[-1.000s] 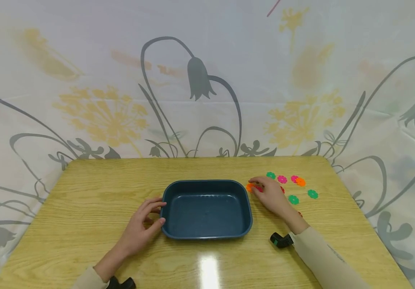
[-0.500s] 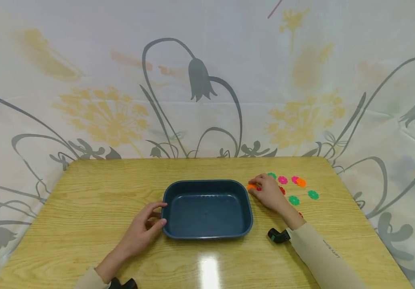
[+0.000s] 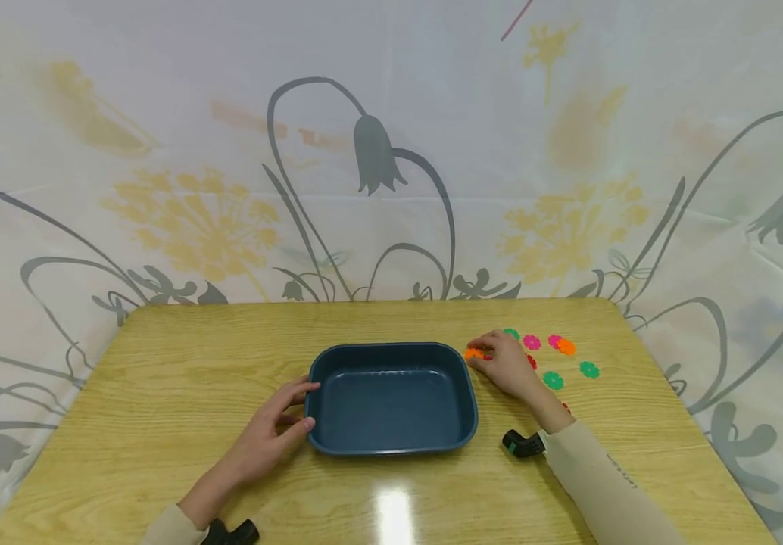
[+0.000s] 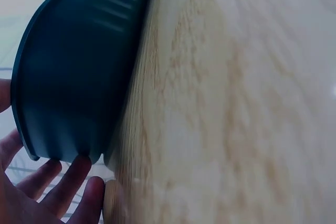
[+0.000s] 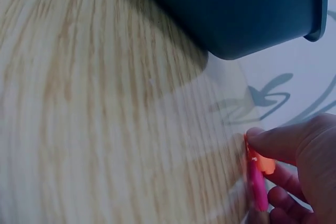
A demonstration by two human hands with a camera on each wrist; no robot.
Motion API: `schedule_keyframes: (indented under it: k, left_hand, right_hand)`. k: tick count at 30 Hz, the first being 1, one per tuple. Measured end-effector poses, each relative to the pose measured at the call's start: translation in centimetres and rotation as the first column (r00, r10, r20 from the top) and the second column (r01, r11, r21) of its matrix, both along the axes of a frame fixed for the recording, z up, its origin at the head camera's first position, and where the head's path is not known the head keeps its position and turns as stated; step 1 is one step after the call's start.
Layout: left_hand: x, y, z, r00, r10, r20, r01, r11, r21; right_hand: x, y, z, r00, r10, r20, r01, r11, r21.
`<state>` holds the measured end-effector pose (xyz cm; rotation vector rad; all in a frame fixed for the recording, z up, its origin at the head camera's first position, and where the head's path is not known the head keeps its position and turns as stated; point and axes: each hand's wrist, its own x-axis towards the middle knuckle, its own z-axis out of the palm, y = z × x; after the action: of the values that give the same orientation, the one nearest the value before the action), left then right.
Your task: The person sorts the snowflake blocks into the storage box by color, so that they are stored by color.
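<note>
A dark blue rectangular plastic basin point(image 3: 391, 452) stands on the table. My left hand point(image 3: 270, 433) holds its left end, with thumb and index fingertip over the rim; in the left wrist view other fingers point(image 4: 68, 187) lie against the outer wall. Just right of the basin, my right hand point(image 3: 509, 365) pinches an orange flower-shaped disc point(image 5: 266, 165) between thumb and fingers, low over the tabletop. A pink disc point(image 5: 257, 184) overlaps the orange one in the right wrist view and is mostly hidden under the hand from above.
Several more flower-shaped discs lie flat beyond and right of my right hand, among them green point(image 3: 589, 370), pink point(image 3: 531, 343) and orange point(image 3: 566, 347) ones. The wooden table point(image 3: 180, 363) meets a flower-printed cloth backdrop point(image 3: 391, 227) at its far edge.
My right thumb and fingers have drawn together on the orange disc, and the hand covers more of the pink one beside it. The left hand and basin have stayed in place.
</note>
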<state>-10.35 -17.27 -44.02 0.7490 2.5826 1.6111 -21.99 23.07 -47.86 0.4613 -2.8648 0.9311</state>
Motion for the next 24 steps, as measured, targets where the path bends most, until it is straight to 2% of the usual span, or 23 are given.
schedule_keyframes:
  k: [9, 17, 21, 24]
  left_hand:
    - [-0.2, -0.2, -0.2, 0.999, -0.019, 0.045, 0.018, 1.0, 0.024]
    - [-0.3, -0.3, -0.3, 0.998, -0.037, 0.059, 0.034, 0.998, 0.058]
    - [-0.3, -0.3, -0.2, 0.997, -0.034, 0.066, 0.03, 0.997, 0.064]
    - [-0.4, -0.4, -0.5, 0.996, -0.038, 0.076, 0.033, 0.997, 0.064]
  right_hand:
    - [0.1, 0.1, -0.2, 0.999, -0.04, -0.011, 0.038, 0.988, -0.147]
    - [0.4, 0.4, 0.2, 0.987, -0.117, 0.107, 0.141, 0.955, -0.259]
    - [0.4, 0.4, 0.7, 0.984, -0.116, 0.134, 0.152, 0.942, -0.299]
    - [0.4, 0.4, 1.3, 0.988, -0.099, 0.115, 0.13, 0.943, -0.307]
